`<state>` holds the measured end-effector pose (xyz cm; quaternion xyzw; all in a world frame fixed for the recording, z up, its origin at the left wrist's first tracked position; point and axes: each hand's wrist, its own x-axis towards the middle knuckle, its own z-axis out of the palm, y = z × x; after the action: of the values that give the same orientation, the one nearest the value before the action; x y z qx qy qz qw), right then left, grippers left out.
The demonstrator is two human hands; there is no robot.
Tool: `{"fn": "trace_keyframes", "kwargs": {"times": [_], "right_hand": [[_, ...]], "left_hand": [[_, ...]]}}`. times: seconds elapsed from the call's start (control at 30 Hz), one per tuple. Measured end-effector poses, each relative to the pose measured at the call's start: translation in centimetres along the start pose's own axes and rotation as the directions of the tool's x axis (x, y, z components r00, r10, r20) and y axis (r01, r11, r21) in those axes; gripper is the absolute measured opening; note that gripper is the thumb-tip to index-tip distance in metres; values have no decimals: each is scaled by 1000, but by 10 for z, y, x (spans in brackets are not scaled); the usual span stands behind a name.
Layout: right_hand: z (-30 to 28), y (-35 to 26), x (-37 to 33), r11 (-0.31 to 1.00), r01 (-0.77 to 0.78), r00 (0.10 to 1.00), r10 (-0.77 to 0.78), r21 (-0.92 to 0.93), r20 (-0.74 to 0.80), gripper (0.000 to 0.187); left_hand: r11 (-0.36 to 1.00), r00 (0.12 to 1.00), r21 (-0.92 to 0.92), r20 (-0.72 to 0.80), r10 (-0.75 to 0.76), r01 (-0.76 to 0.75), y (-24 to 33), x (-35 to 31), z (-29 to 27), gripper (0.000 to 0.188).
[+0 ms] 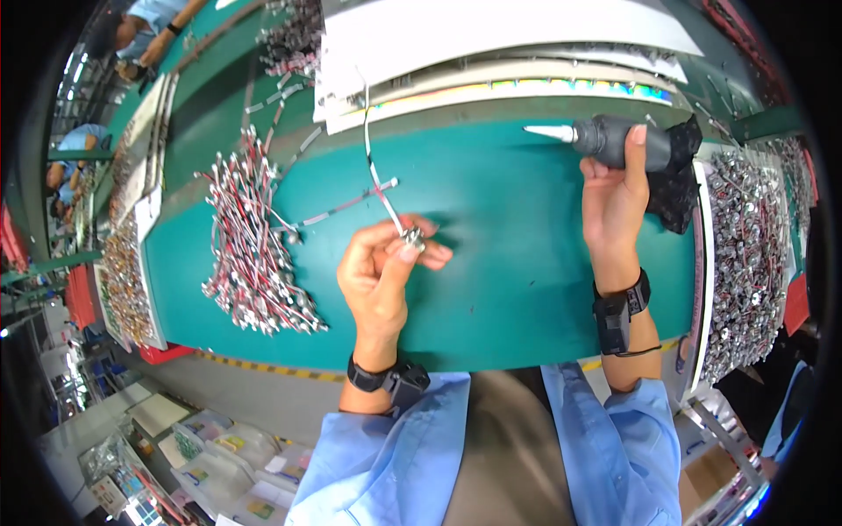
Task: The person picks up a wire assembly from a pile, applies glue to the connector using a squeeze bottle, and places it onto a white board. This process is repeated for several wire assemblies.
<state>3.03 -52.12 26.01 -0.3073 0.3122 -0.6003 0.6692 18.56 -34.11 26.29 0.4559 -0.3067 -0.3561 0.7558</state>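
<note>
My left hand (379, 276) pinches a small silvery metal part (412, 238) between thumb and fingers, over the green tabletop (509, 307). From this part a thin black-and-white wire lead (370, 149) runs up toward the far side. A second lead with red and dark wires (338, 209) crosses it and reaches left to the pile. My right hand (617, 197) is wrapped round a dark grey bottle (602, 138) with a tapered pale nozzle (551, 132). The bottle lies sideways in the grip, nozzle pointing left. Crumpled black material (674, 188) hangs by its rear end.
A big heap of wired parts (250, 241) lies on the left. White boards (509, 39) stand along the back, with another heap (294, 39) beside them. At right is a tray packed with metal parts (745, 254). Other people (149, 26) work at far left.
</note>
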Motion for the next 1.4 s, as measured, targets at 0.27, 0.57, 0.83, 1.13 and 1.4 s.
{"fn": "trace_keyframes", "kwargs": {"times": [0.27,0.57,0.83,1.13,1.4], "right_hand": [[-16,-1,13,986,-124,985,136,114,-103,25],[-16,1,18,976,-173,974,189,133,-125,24],[-19,-1,18,971,-194,965,214,138,-154,24],[-13,0,18,972,-206,967,220,113,-131,23],[-17,5,17,980,-166,984,171,110,-39,19]], "left_hand": [[879,959,432,-93,267,-203,54,41,-4,16],[551,947,834,-157,281,-26,34,232,-8,25],[391,931,905,-277,239,169,-13,264,-15,29],[423,941,891,-272,200,168,24,237,-26,31],[241,984,969,-93,152,54,72,81,-89,21]]}}
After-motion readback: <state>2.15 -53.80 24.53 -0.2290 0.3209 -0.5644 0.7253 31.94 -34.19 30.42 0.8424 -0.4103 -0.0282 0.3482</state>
